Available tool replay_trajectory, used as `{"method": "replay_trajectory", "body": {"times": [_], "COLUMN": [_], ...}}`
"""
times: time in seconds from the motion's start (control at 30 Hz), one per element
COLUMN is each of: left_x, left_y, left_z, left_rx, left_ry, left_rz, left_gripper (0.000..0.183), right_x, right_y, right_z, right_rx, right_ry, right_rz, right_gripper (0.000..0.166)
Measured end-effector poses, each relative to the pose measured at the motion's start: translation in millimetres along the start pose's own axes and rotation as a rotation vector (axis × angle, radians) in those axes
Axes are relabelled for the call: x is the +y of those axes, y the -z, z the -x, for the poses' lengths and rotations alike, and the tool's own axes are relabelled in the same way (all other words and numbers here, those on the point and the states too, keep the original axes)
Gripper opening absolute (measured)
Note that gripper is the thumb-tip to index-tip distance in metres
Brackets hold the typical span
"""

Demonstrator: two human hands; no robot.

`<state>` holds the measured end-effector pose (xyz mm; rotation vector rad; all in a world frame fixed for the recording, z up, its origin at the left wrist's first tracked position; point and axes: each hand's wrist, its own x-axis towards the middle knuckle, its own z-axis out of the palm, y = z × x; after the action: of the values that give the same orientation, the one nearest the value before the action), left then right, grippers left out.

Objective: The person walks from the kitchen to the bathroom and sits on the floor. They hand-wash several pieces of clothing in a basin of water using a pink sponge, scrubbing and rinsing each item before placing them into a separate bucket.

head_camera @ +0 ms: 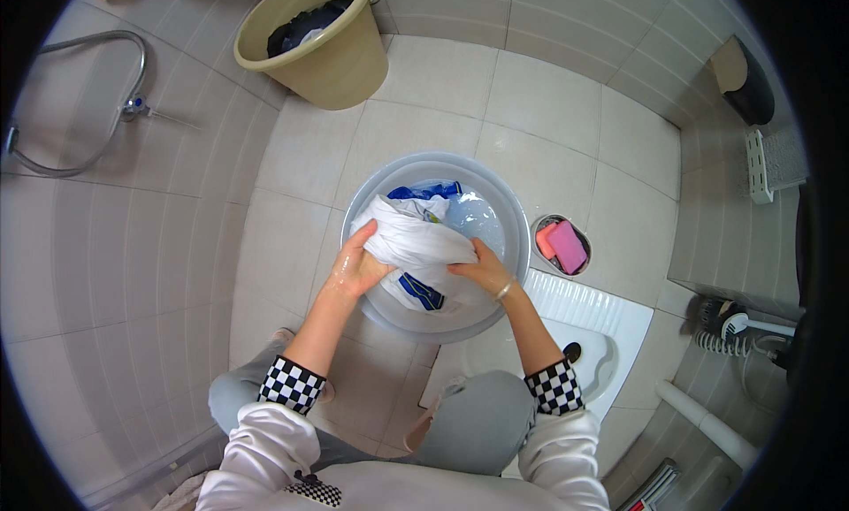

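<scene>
A large round plastic basin (436,161) with water in it stands on the tiled floor before me. Over it, a wet white garment (418,239) with blue parts is bunched between my two hands. My left hand (363,262), wet at the wrist, grips the bundle's left side, the thumb on top. At the right end, my right hand (483,267) pinches the cloth between thumb and fingers. Blue sections of the cloth lie in the basin above and below the bundle. Right of the basin, a pink soap bar (568,246) and a coral one (546,240) rest in an oval dish (576,271).
A beige bucket (345,67) with dark clothes stands at the upper left. A squat toilet (613,325) is set in the floor at the lower right, close to the basin. A shower hose (142,53) hangs on the left wall. Brushes (719,319) and a white pipe (706,421) line the right wall.
</scene>
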<state>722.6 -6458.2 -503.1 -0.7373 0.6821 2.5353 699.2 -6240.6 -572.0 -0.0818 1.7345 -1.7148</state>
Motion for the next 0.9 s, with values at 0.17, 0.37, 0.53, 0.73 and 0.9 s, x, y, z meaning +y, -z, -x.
{"method": "replay_trajectory", "body": {"times": [0.17,0.37,0.53,0.73,0.9], "left_x": [-17,-51,-45,-13,34], "left_y": [38,31,1,18,34], "left_z": [2,12,24,32,53], "left_rx": [0.227,-0.079,-0.253,-0.385,-0.445], "left_ry": [0.183,-0.483,-0.973,-0.498,-0.349], "left_rz": [-0.321,-1.423,-1.925,-1.201,-1.090], "left_gripper": [0.044,0.045,0.043,0.022,0.033], "right_x": [22,23,-15,-28,-29], "right_y": [-10,-29,-65,-84,-100], "right_z": [24,44,59,58,43], "right_rx": [0.139,0.272,0.051,0.122,0.328], "right_ry": [-0.081,0.024,0.253,0.319,0.286], "right_rz": [-0.734,-1.022,-1.011,-0.161,0.145], "right_gripper": [0.053,0.046,0.042,0.051,0.038]}}
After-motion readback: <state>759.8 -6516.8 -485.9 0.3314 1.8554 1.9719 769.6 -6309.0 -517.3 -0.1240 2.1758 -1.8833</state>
